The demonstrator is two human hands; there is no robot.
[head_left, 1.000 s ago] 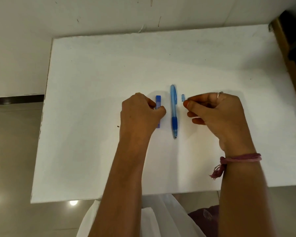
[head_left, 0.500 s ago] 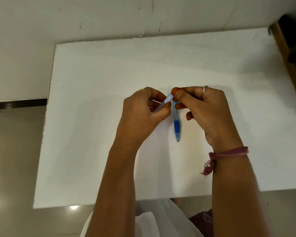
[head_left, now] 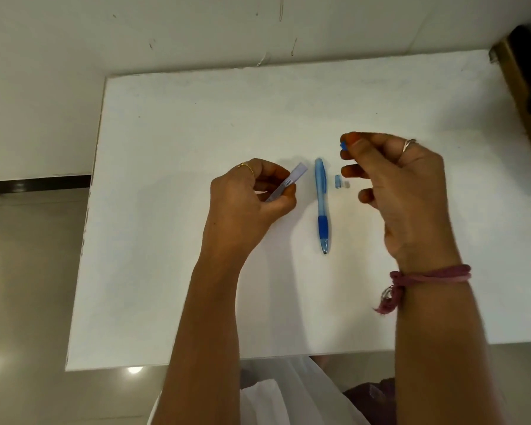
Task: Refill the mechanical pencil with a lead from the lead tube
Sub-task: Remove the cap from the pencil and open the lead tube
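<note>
Worktop (head_left: pixel 172 271): white rectangular board, lightly scuffed, set against a pale wall; glossy floor visible to the left and below its near edge. Mechanical pencil (head_left: pixel 322 204): translucent light-blue barrel with a dark-blue grip, lying flat near the middle of the worktop, tip toward the person, rear end away; touched by neither hand. Pencil cap (head_left: pixel 337 181): small translucent blue piece lying on the worktop just right of the pencil's upper barrel, apart from it; a tiny pale piece (head_left: pixel 347 185) lies right beside it, too small to identify. Lead tube (head_left: pixel 288 182): slim pale translucent case with a small label, tilted, its open-looking upper end pointing up and to the right toward the pencil; lower part hidden in the palm. Left hand (head_left: pixel 252 194): fingers curled around the lead tube, thumb pressing it from the near side; gold ring on one finger; held to the left of the pencil. Right hand (head_left: pixel 402 182): raised above the worktop to the right of the pencil, thumb and forefinger pinching a small blue tube cap (head_left: pixel 344 146); remaining fingers loosely bent; ring on one finger; a reddish thread band (head_left: pixel 432 276) tied at the wrist with a frayed end hanging. Leads themselves cannot be made out.
</note>
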